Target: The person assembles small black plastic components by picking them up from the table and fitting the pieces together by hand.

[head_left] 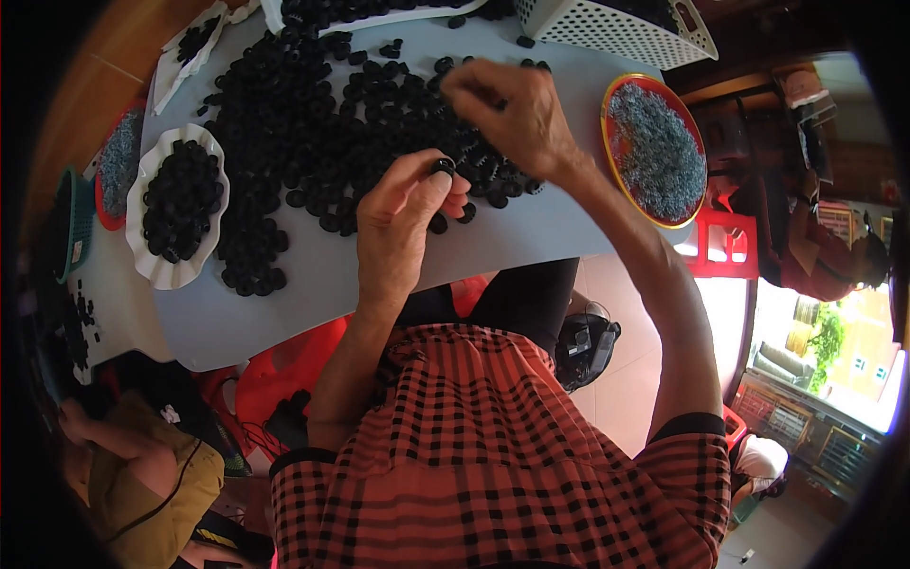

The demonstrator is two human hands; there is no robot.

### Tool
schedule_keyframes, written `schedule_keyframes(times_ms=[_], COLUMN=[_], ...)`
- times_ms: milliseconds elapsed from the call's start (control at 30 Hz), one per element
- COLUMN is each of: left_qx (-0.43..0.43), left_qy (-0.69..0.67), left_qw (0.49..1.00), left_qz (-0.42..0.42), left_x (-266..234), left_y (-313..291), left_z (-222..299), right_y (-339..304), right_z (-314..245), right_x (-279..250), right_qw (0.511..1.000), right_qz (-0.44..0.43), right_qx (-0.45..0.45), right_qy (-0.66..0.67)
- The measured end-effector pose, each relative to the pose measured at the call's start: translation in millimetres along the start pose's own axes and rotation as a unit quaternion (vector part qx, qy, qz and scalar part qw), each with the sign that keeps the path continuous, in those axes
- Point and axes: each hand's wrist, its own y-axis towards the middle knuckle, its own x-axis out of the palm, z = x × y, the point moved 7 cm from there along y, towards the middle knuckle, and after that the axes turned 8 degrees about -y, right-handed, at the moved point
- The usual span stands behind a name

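Note:
Between the thumb and fingers of my left hand (403, 213) is a small black ring-shaped part (443, 166), held just above the near side of the table. My right hand (517, 114) hangs over the pile to the right, fingers bent together and slightly blurred; whether anything is in them is hidden. Beneath both hands spreads a large heap of black round parts (303, 114) on the grey table (313, 270). Right of my right hand stands a red round tray with a yellow rim (703, 194), filled with small silvery-blue pieces (654, 147).
A white scalloped dish (163, 273) of black parts sits at the table's left, with another red tray (107, 220) behind it. A white perforated basket (621, 38) stands at the far edge. One person (152, 465) sits at lower left, another (825, 242) at right.

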Motion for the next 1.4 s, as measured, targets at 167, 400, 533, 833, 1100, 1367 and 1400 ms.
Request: schedule_keyframes(times_ms=[167,400,533,833,1100,1367,1400], left_qx=[-0.012,-0.018,-0.019,0.012,0.038,0.098,0.103], left_qy=[0.024,0.004,0.001,0.039,0.13,0.255,0.275], left_qw=[1.0,1.0,1.0,0.999,0.99,0.959,0.952], left_qz=[0.008,0.001,-0.004,0.011,-0.035,-0.08,-0.09], left_x=[-4.6,-8.4,-7.8,-2.7,16.0,45.6,50.6], left_y=[0.1,3.1,2.7,4.0,2.3,-10.7,-13.2], left_z=[1.6,2.8,1.4,7.0,-5.0,-8.8,-9.5], right_y=[66.1,100.2,97.9,34.1,-53.3,-99.4,-102.0], right_z=[22.4,29.0,31.2,6.7,9.8,15.1,14.0], right_x=[27.4,57.0,59.9,10.8,-7.8,-24.0,-24.3], right_qw=[0.99,0.966,0.947,0.999,0.969,0.988,0.991], right_qz=[-0.03,-0.068,-0.097,-0.035,-0.063,0.008,0.013], right_qx=[-0.086,-0.154,-0.156,-0.028,0.107,0.082,0.061], right_qy=[-0.107,-0.197,-0.265,-0.003,0.212,0.132,0.12])
